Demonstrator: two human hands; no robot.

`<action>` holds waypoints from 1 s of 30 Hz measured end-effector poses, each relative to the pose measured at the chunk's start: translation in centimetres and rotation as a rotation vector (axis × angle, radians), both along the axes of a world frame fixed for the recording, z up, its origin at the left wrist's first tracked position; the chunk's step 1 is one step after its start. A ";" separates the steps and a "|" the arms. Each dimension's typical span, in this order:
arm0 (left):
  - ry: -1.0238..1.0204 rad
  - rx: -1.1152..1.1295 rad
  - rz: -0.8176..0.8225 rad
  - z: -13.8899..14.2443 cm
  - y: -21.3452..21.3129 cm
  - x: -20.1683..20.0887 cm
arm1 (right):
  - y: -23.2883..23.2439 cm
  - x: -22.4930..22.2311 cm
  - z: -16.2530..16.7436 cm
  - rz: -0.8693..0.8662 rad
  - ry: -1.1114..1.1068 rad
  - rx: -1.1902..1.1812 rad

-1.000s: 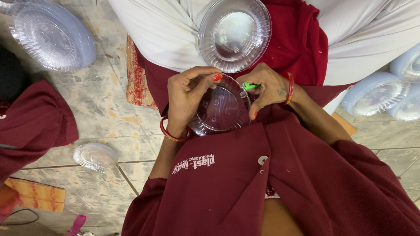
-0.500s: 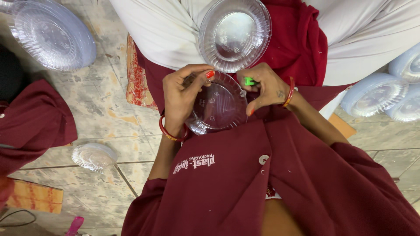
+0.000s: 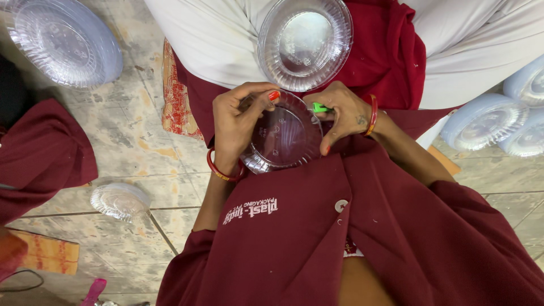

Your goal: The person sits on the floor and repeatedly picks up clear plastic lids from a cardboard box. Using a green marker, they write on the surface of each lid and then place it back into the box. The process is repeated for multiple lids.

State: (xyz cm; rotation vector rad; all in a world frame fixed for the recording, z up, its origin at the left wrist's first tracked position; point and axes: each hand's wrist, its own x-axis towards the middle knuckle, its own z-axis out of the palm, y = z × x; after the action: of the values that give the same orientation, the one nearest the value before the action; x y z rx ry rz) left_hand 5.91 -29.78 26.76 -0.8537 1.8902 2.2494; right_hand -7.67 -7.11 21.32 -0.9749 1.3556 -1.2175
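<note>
Both hands close on one clear plastic bowl (image 3: 280, 139) held over the lap at the picture's centre. The left hand (image 3: 238, 122) clamps its nine o'clock rim; the right hand (image 3: 343, 113), at two o'clock, pinches a small green tool (image 3: 321, 107) (its kind unclear) against the rim. Another clear bowl (image 3: 305, 42) lies at twelve o'clock.

Bright, even light; sharp, slight glare.
</note>
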 end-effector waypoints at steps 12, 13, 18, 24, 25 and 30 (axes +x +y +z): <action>0.021 -0.145 -0.004 -0.1 0.1 -0.1 | 1.3 0.3 -0.1 0.031 0.115 -0.068; -0.006 -0.142 0.011 0.0 -0.1 0.0 | 1.3 0.6 0.1 0.036 0.158 -0.057; -0.077 -0.094 0.030 0.2 -0.2 0.0 | 0.2 0.5 0.8 -0.036 0.003 0.094; -0.092 -0.052 0.034 0.3 -0.3 0.3 | -0.7 0.1 0.7 -0.025 0.058 0.006; -0.085 -0.052 0.035 0.2 -0.2 0.3 | -0.7 0.2 0.6 -0.017 0.050 0.014; -0.027 0.000 0.050 -0.4 0.2 0.5 | 0.1 0.3 0.1 0.002 0.027 0.017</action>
State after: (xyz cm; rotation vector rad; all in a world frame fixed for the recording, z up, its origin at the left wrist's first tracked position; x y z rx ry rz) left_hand 6.46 -29.61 26.37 -0.9371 1.8779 2.2544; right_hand -7.34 -7.01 21.38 -0.9834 1.3834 -1.1939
